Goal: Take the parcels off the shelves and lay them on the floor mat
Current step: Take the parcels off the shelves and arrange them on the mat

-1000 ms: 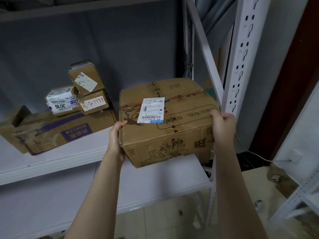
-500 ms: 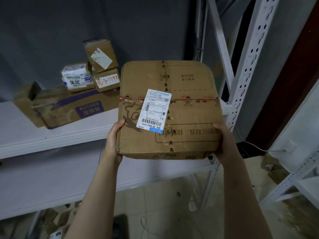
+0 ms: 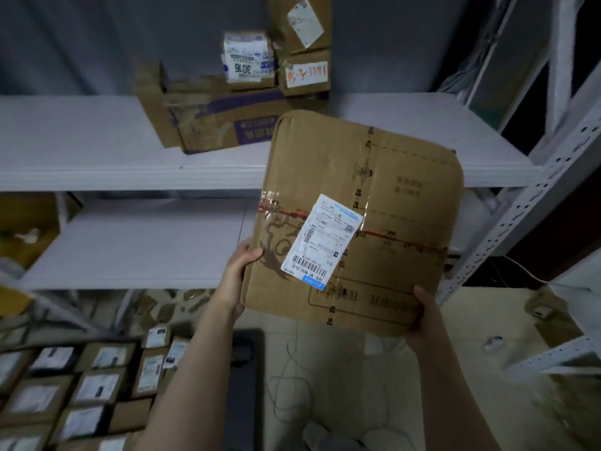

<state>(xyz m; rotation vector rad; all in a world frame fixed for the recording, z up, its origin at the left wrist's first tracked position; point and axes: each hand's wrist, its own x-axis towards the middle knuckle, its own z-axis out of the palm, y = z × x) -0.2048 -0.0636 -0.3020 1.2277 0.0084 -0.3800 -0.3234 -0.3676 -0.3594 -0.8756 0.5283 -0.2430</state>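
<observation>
I carry a large brown cardboard parcel [image 3: 383, 190] with a white shipping label and a red tape band, held clear of the shelves. My left hand [image 3: 239, 271] grips its left edge, thumb on top. My right hand [image 3: 422, 317] grips its near right corner from below. On the upper shelf [image 3: 81, 138] a long brown-and-purple box [image 3: 224, 125] still carries three small parcels [image 3: 247, 56]. Many labelled parcels [image 3: 97, 385] lie in rows on the dark floor mat [image 3: 242, 369] at lower left.
The lower shelf [image 3: 136, 242] runs behind my left hand. A white perforated rack post [image 3: 520, 209] rises at the right. Thin cables [image 3: 292, 385] trail over the pale floor below the parcel. Cardboard scraps lie under the rack.
The parcel came off the shelf and moved toward me and downward. My view tilted down, so the floor and the rows of parcels on the mat came into sight.
</observation>
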